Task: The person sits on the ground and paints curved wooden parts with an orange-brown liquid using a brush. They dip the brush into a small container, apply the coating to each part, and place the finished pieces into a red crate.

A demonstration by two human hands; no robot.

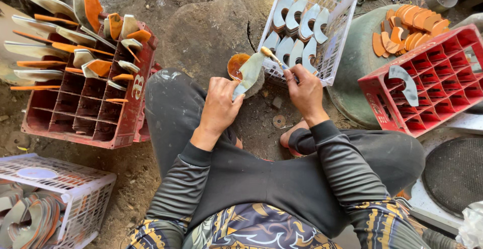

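1. Grey, curved shoe-sole piece [249, 74] sits in the left hand [220, 105], whose grip is closed around its lower end; its long axis runs up and slightly right, away from the palm.
2. Right hand [304, 92] is closed on a thin brush [274, 58], which slants up and left so that its tip meets the upper end of the sole piece. The brush hand lies to the right of the piece, and the two hands are near each other above the dirt floor [201, 27].
3. Just behind the piece stands a small pot of orange glue [235, 65], touching or nearly touching it.
4. White plastic basket [338, 27], beyond the right hand, holds rows of grey curved pieces standing on edge.
5. Red crate [118, 123] to the left holds pieces coated orange, propped in its upper compartments; the lower ones are bare.
6. Second red crate [437, 85] on the right carries one grey piece lying flat, with a stack of orange pieces [410, 27] beside it.
7. Another white basket [75, 198] at lower left holds more curved pieces.
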